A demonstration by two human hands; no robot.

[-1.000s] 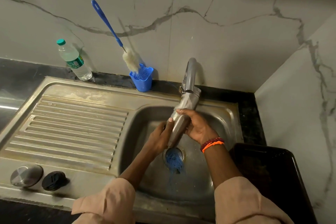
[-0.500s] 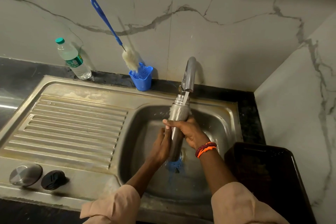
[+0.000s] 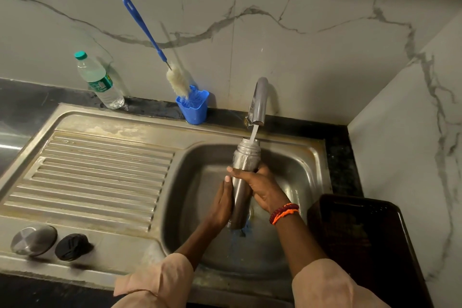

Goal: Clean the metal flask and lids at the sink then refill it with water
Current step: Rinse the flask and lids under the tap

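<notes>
Head view: metal flask held upright so tap water enters its mouth.
Right hand wraps the body; left hand presses flat, steadying.

One flask, two lids, one plastic bottle, one brush, one blue cup, one tap, one sink, one dark tray, two hands
</notes>
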